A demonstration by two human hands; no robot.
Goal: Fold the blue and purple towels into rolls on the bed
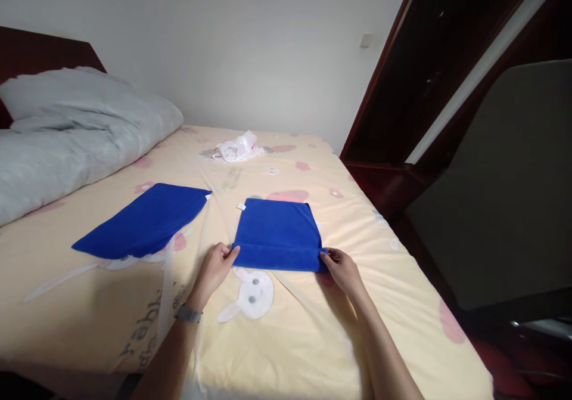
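Observation:
A blue cloth [279, 224] lies on the bed in front of me, its near edge folded over into a band. My left hand [218, 263] pinches the left end of that band between thumb and fingers. At the opposite end, my right hand [340, 267] grips the right corner the same way. A small white tag sticks out at the cloth's far left corner. To the left, a second blue cloth [145, 220] is spread flat, also with a white tag, and neither hand touches it.
The bed has a cream sheet [393, 328] printed with rabbits. A grey quilt [80, 132] is heaped at the left. A crumpled white plastic bag [239, 147] lies near the wall. Beyond the bed's right edge stand a dark wooden cabinet [402, 84] and a dark grey panel [504, 191].

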